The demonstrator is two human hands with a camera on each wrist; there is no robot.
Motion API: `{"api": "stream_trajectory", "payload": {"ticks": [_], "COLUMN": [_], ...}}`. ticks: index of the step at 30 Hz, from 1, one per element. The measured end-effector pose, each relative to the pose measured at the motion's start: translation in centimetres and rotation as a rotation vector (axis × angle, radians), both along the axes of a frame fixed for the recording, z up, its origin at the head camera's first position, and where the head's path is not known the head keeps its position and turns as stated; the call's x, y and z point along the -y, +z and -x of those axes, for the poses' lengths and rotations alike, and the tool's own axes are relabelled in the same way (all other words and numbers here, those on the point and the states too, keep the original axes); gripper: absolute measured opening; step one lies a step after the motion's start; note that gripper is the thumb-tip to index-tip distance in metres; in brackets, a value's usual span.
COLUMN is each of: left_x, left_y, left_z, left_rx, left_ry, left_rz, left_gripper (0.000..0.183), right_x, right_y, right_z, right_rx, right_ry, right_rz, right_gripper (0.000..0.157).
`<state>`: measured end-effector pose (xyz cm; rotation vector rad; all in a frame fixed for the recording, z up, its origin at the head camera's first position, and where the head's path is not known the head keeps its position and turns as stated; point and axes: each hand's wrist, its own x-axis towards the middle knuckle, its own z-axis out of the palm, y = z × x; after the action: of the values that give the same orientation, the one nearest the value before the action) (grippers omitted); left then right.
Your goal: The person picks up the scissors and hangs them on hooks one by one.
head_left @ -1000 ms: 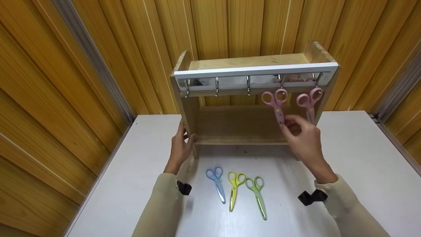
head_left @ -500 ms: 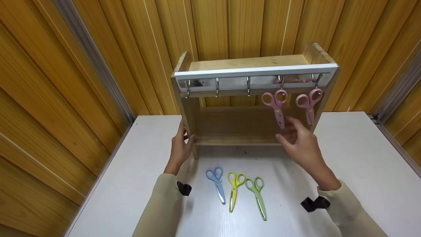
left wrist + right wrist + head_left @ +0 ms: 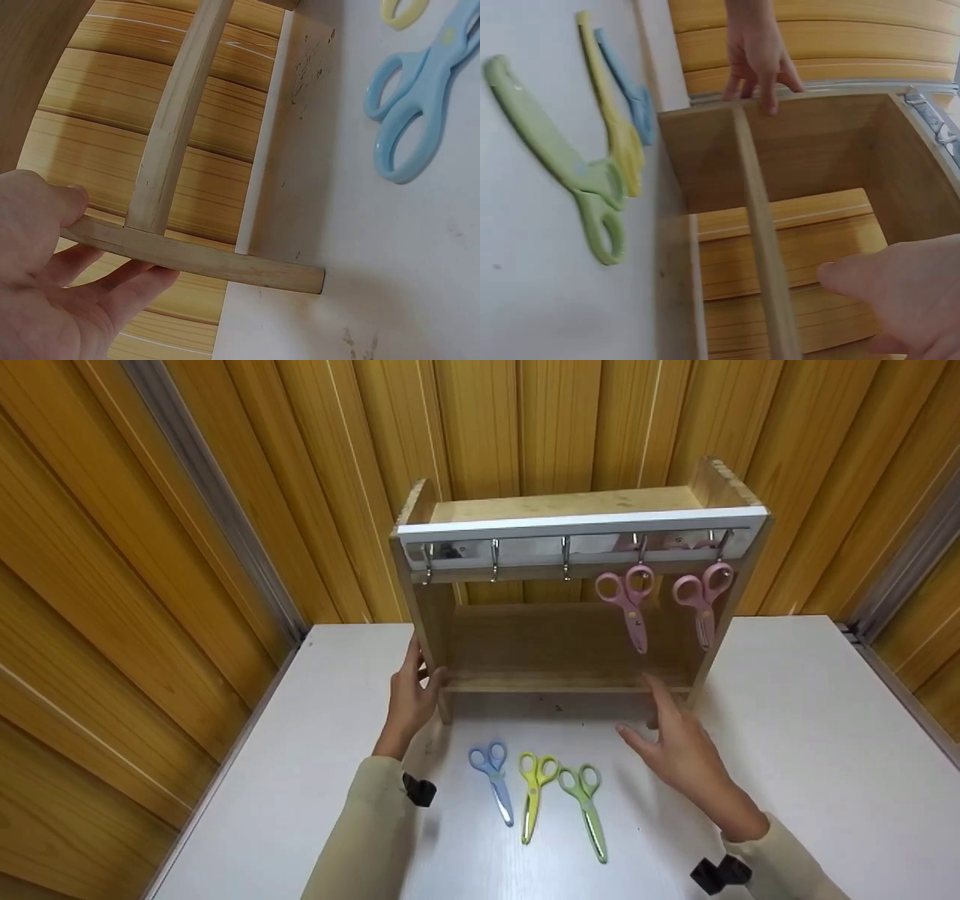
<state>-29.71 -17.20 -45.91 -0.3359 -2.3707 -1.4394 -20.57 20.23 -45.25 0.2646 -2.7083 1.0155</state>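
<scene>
My left hand [image 3: 411,701] grips the left side panel of a small wooden shelf rack [image 3: 555,649]. In the left wrist view the thumb is on one face of that panel [image 3: 225,266] and the fingers are on the other. My right hand [image 3: 686,750] is empty, thumb and fingers spread, in front of the rack's lower right part. Above it, pink scissors [image 3: 632,615] hang by a finger loop from a hook, points down. A second pair of pink scissors [image 3: 705,607] hangs from the rightmost hook.
Blue scissors [image 3: 500,791], yellow scissors [image 3: 532,795] and green scissors [image 3: 593,819] lie side by side on the white table [image 3: 315,810], handles toward the rack. Bare metal hooks [image 3: 494,561] line the rack's left and middle front. Wood-patterned panels [image 3: 555,427] stand behind.
My right hand has let go of the left pink scissors' blade end and moved down toward the table, its fingers spreading. Both pink pairs stay hung; my left hand keeps its place.
</scene>
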Motion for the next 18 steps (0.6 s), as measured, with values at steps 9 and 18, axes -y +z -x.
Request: {"api": "stream_trajectory", "payload": {"ticks": [9,18], "left_x": [0.0,-0.1], "left_y": [0.1,0.1], "left_z": [-0.1,-0.1], "left_rx": [0.019,0.038], "left_ry": [0.016,0.016], "left_rz": [0.011,-0.004], "left_gripper": [0.079,0.08], "right_x": [1.2,2.4], "right_y": [-2.9,-4.5], "right_z": [-1.9,-3.9], "right_rx": [0.003,0.09], "right_ry": [0.02,0.095], "right_rz": [-0.111,-0.183], "right_gripper": [0.083,0.086]}}
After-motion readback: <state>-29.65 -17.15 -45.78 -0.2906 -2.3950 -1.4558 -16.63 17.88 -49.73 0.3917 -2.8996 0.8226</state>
